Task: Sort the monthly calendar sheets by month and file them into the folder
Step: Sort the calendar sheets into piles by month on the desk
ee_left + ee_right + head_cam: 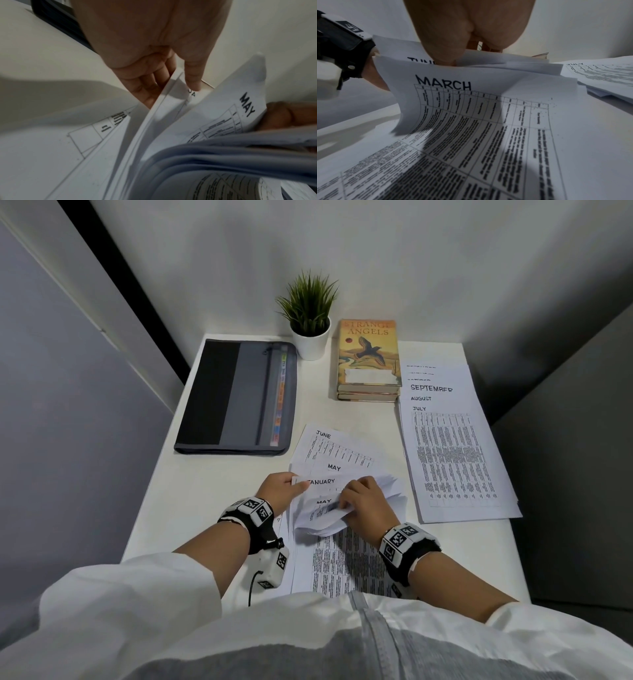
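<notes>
A loose bundle of white calendar sheets (342, 542) lies at the table's near edge. My left hand (289, 487) pinches the left edge of the sheet headed JANUARY (322, 481), thumb on top (193, 75), fingers beneath. My right hand (351, 503) grips the bent-up tops of several sheets, one headed MAY (247, 106). The front sheet reads MARCH (443, 85). Sheets headed JUNE (325, 440) and MAY (334, 467) fan out behind. A fanned pile with JULY on top (455, 460) lies at the right. The dark grey folder (236, 397) lies zipped shut at the back left.
A small potted plant (310, 316) and a stack of books (369, 361) stand at the back against the wall. The white table (212, 491) ends near the fanned pile's right edge. Grey walls close in on both sides.
</notes>
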Demonstrator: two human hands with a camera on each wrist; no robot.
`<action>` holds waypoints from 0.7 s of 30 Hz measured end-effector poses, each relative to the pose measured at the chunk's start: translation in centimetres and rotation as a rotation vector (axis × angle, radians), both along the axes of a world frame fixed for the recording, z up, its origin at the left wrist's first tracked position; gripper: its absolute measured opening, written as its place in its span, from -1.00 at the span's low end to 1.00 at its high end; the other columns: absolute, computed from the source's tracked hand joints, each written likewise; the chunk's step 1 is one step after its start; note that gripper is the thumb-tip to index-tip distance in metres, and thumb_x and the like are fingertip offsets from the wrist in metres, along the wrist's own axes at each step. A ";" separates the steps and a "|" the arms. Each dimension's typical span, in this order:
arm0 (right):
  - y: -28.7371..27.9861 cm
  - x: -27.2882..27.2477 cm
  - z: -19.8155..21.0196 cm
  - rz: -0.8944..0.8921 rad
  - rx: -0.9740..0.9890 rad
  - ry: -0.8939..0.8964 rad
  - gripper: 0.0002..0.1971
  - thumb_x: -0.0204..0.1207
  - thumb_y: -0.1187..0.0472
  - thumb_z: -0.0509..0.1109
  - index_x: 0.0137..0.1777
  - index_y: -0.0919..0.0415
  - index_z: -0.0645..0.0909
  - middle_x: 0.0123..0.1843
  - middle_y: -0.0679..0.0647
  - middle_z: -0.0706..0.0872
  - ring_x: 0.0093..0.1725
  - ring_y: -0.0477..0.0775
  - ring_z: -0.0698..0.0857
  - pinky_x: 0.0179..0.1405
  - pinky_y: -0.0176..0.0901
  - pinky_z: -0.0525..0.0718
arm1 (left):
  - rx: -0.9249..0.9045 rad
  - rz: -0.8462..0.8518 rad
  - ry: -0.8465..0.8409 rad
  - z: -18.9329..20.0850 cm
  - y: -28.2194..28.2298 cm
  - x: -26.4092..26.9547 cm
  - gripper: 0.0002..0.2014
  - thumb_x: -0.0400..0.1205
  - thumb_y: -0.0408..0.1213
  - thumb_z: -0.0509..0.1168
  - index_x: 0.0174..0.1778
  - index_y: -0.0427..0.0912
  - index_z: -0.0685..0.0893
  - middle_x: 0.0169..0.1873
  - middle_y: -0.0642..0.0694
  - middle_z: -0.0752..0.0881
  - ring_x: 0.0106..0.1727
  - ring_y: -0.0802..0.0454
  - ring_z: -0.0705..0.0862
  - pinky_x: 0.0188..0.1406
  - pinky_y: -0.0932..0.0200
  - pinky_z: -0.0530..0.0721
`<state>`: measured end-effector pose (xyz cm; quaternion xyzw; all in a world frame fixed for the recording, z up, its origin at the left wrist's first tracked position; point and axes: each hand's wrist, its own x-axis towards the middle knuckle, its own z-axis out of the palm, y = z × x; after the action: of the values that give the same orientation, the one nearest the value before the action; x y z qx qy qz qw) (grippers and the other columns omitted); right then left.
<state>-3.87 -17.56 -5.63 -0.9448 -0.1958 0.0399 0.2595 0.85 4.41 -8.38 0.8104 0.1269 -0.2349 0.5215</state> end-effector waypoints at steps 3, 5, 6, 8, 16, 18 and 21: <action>0.0 0.0 -0.1 -0.005 0.051 0.046 -0.80 0.20 0.45 0.55 -0.25 0.24 0.64 -0.14 0.10 0.65 -0.03 0.22 0.56 -0.11 0.01 0.58 | 0.015 -0.002 0.006 -0.2 0.2 -0.1 -0.74 0.58 -0.09 0.43 -0.09 -0.27 0.77 -0.32 -0.12 0.72 -0.29 -0.01 0.58 -0.20 0.13 0.54; -0.1 -0.1 -0.3 -0.023 0.073 0.079 -0.82 0.25 0.44 0.53 -0.21 0.24 0.63 -0.02 0.13 0.61 0.01 0.21 0.56 -0.10 0.01 0.60 | 0.004 -0.015 0.001 -0.2 0.2 -0.1 -0.78 0.54 -0.11 0.48 -0.10 -0.21 0.78 -0.23 -0.21 0.79 -0.26 -0.03 0.65 -0.16 0.10 0.60; -0.1 -0.2 -0.4 -0.028 0.076 0.079 -0.82 0.26 0.43 0.54 -0.21 0.23 0.63 0.07 0.15 0.60 0.04 0.21 0.56 -0.07 0.00 0.62 | -0.010 -0.013 0.004 -0.1 0.2 -0.1 -0.82 0.51 -0.14 0.51 -0.12 -0.18 0.78 -0.18 -0.18 0.82 -0.21 -0.04 0.71 -0.10 0.08 0.65; -0.1 -0.3 -0.5 -0.025 0.075 0.066 -0.81 0.26 0.40 0.57 -0.22 0.22 0.62 0.25 0.19 0.59 0.14 0.21 0.56 0.04 -0.01 0.62 | -0.045 0.004 0.023 0.1 0.2 -0.2 -0.83 0.45 -0.19 0.57 -0.14 -0.14 0.77 -0.16 -0.10 0.84 -0.11 -0.03 0.78 0.00 0.06 0.71; -0.1 -0.1 0.2 0.006 0.052 0.027 -0.81 0.20 0.40 0.58 -0.26 0.21 0.65 -0.18 0.08 0.65 -0.13 0.19 0.61 -0.19 -0.09 0.56 | -0.031 0.028 -0.014 0.2 0.1 -0.2 -0.89 0.53 -0.11 0.48 -0.19 -0.06 0.80 -0.27 -0.04 0.80 -0.30 0.03 0.68 -0.20 0.17 0.61; -0.2 -0.1 0.3 0.000 0.065 0.046 -0.82 0.22 0.40 0.57 -0.24 0.21 0.65 -0.15 0.09 0.63 -0.17 0.19 0.62 -0.24 -0.09 0.58 | -0.010 0.023 -0.018 0.2 0.1 -0.3 -0.87 0.56 -0.11 0.43 -0.19 -0.07 0.80 -0.30 -0.06 0.77 -0.31 0.01 0.62 -0.21 0.14 0.58; -0.2 -0.3 0.2 0.008 0.075 0.060 -0.82 0.24 0.36 0.58 -0.23 0.19 0.66 0.13 0.15 0.66 -0.05 0.19 0.67 -0.13 -0.04 0.67 | -0.004 0.000 -0.010 0.6 0.0 -0.2 -0.88 0.56 -0.12 0.43 -0.20 -0.08 0.80 -0.30 -0.03 0.76 -0.30 0.05 0.63 -0.20 0.15 0.58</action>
<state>-4.13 -17.76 -5.48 -0.9321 -0.1930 0.0618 0.3003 0.60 4.43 -7.75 0.8105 0.1241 -0.2311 0.5237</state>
